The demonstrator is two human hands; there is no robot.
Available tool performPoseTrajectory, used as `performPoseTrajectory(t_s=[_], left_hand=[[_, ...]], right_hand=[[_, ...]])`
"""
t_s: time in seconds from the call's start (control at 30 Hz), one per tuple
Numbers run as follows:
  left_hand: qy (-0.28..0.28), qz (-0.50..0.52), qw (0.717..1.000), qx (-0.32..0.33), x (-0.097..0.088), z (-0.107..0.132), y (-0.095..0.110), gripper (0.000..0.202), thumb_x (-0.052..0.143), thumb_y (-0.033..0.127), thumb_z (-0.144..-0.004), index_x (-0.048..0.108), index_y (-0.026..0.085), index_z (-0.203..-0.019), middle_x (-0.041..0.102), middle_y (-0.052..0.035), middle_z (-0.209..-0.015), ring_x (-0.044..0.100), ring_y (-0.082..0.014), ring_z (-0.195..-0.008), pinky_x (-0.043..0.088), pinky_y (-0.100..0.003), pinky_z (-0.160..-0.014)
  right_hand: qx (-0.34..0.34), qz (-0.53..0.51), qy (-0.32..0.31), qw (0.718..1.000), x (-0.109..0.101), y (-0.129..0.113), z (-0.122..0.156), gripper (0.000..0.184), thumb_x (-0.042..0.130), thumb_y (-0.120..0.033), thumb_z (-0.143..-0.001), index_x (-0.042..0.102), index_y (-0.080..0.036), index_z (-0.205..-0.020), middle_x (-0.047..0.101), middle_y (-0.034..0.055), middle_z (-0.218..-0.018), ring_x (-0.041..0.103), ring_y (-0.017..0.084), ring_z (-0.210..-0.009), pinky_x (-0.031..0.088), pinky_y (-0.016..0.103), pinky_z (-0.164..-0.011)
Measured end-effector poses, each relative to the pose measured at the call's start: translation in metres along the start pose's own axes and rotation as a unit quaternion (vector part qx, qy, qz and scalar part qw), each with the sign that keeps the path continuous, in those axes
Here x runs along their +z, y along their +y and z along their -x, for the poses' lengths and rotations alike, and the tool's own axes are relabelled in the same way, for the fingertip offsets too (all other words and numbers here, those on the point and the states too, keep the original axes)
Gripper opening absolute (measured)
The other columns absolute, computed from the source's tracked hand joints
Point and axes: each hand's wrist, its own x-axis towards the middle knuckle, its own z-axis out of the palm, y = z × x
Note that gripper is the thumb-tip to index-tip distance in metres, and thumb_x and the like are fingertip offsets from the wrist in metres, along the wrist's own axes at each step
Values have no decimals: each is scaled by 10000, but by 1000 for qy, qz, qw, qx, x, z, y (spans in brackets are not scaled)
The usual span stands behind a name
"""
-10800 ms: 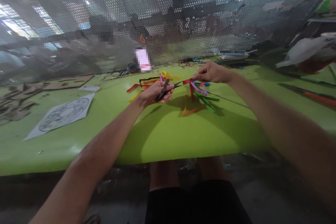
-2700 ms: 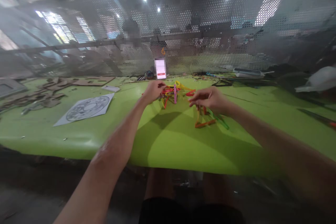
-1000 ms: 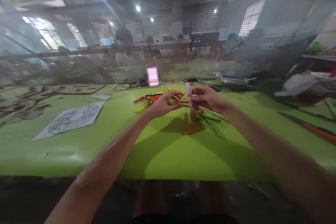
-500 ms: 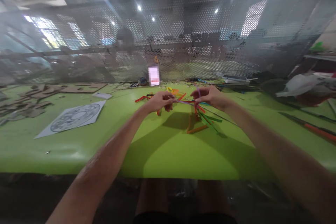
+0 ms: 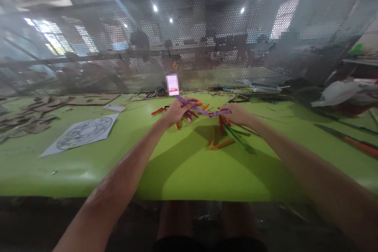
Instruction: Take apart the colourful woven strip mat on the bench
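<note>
A purple paper strip stretches between my two hands above the green table. My left hand pinches its far end, fingers closed. The near end is gripped by my right hand, also closed. Under and beside the right hand lies a loose bundle of green, red and orange strips. More red, yellow and orange strips lie behind the left hand.
A printed sheet with a round pattern lies at the left, with cardboard cut-outs beyond it. A phone leans on the perforated metal screen at the back. A white device and an orange-handled tool lie at the right.
My hands have moved apart, pulling the purple strip out straight between them. Earlier the left hand held scissors; it no longer does.
</note>
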Motion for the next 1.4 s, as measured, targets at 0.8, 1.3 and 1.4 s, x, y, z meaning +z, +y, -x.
performPoseTrajectory(t_s=[0.8,1.3,1.4], left_hand=[[308,-168,935,56,-11,-11,-18,110,861,217,-731,769,158,-738,726,-21,-672,601,-101,-534,456,-200,-501],[166,-71,979,90,8,-3,-7,336,873,454,-731,776,151,-840,711,-32,-654,640,-118,-544,532,-234,-532],[170,-72,979,86,13,-2,-3,356,854,474,-752,783,143,-860,701,-30,-635,634,-119,-526,520,-236,-518]], right_hand=[[64,62,76,993,1,4,1,339,572,-349,-960,833,-144,-1030,774,83,-819,620,198,-685,358,289,-626],[95,55,87,990,5,-1,3,325,575,-321,-936,843,-148,-998,739,76,-725,583,188,-629,355,293,-612],[85,63,76,992,5,-7,3,325,567,-324,-945,845,-177,-1023,763,86,-784,602,202,-659,366,301,-622]])
